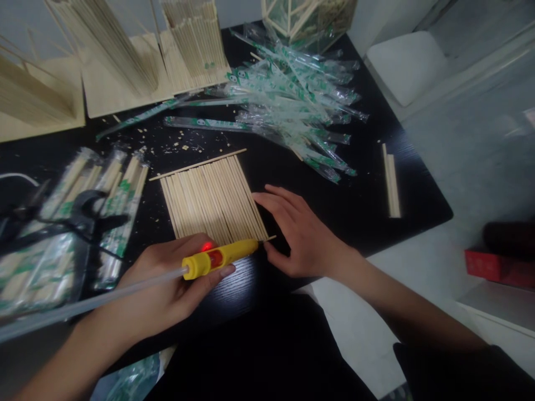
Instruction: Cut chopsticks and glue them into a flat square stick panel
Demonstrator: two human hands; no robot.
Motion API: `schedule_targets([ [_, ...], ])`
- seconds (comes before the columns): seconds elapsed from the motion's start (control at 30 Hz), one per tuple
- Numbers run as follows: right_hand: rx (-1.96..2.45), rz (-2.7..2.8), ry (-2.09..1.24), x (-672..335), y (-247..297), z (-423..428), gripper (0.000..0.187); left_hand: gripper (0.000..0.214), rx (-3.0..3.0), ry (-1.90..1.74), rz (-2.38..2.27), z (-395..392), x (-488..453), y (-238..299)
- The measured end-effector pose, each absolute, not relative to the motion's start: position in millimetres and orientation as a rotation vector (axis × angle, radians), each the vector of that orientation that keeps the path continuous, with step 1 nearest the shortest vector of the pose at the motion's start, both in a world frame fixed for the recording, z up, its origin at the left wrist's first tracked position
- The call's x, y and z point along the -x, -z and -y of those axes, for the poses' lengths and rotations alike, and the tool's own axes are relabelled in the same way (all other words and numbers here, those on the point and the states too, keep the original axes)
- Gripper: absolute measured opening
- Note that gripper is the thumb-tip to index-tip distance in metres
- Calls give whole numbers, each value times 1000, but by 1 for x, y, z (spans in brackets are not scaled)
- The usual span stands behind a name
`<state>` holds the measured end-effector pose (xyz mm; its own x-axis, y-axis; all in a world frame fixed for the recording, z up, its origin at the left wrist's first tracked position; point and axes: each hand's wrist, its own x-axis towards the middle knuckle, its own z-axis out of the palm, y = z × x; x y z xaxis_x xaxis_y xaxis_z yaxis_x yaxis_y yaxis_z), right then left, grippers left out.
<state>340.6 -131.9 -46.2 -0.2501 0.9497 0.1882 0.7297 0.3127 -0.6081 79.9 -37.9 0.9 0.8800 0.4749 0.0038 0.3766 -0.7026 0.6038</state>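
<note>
My left hand (167, 278) is wrapped around a yellow hot glue pen (225, 257) with a red light glowing on it. A long translucent glue stick (104, 301) runs out of its back end. The pen's tip points at the lower right corner of a flat panel of thin wooden sticks (213, 197) laid side by side. One thin stick (196, 165) crosses the panel's far ends; another shows its end at the near edge. My right hand (298, 234) rests at the panel's right side, fingers apart, its fingertips at the edge and thumb near the pen's tip.
Wrapped chopsticks (121, 214) lie at left under black-handled pliers (87, 220). Torn clear wrappers (292, 100) are heaped at the back. Wooden stick structures (194, 50) stand on boards behind. A few loose sticks (392, 184) lie right, near the table edge (430, 223).
</note>
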Motion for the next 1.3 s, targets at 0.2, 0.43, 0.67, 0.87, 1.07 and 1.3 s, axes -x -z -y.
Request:
schedule_targets([
  [0.2,1495,2058,-552,-340,46,132,80,26,-2442,-214,-603,38,-79,-1],
  [0.43,1488,2060,-558,-342,47,132,79,25,-2457,-208,-602,38,-73,-1],
  [0.67,1490,2057,-555,-340,48,132,80,23,-2444,-173,-620,39,-66,1],
  [0.87,1488,2064,-541,-341,48,132,77,24,-2450,-239,-614,38,-75,-3],
  [1.07,1493,2062,-544,-341,47,132,76,24,-2475,-222,-596,36,-77,-1],
  [1.3,1493,2055,-550,-340,47,132,77,25,-2494,-194,-587,37,-76,-1],
])
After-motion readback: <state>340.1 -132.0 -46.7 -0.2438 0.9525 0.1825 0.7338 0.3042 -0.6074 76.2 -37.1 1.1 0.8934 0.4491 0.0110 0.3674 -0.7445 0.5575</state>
